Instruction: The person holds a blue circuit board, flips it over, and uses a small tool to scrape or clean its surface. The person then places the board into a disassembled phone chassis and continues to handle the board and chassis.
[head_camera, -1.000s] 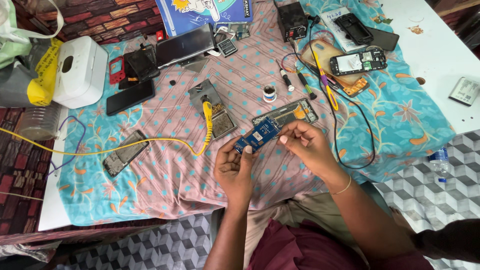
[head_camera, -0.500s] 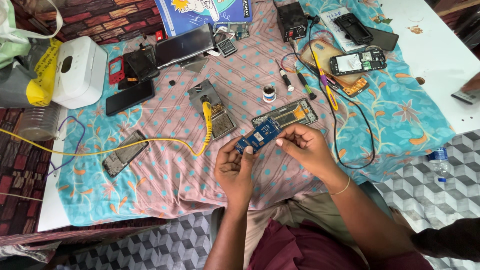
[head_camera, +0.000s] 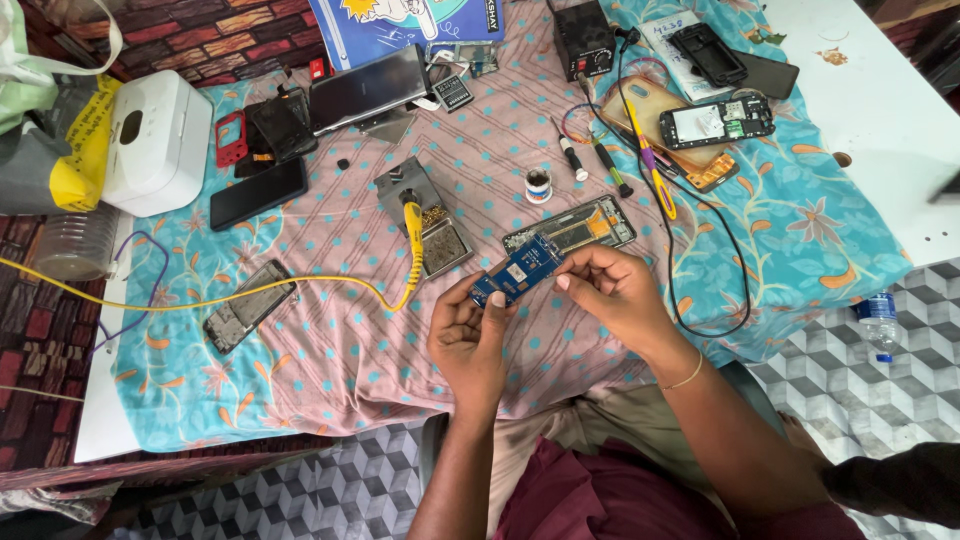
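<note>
Hands grasping the blue circuit board (head_camera: 517, 269) above the counter (head_camera: 330, 350), left hand (head_camera: 470, 335) and right hand (head_camera: 612, 295) at opposite ends, I'd pinch only its edges.

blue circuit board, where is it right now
In the head view, just right of centre, the blue circuit board is held between both hands, beside the yellow soldering iron.

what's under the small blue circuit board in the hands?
Small blue circuit board, held by left hand and right hand, hangs over pink dotted cloth. Its underside and the cloth directly beneath are hidden.
</note>
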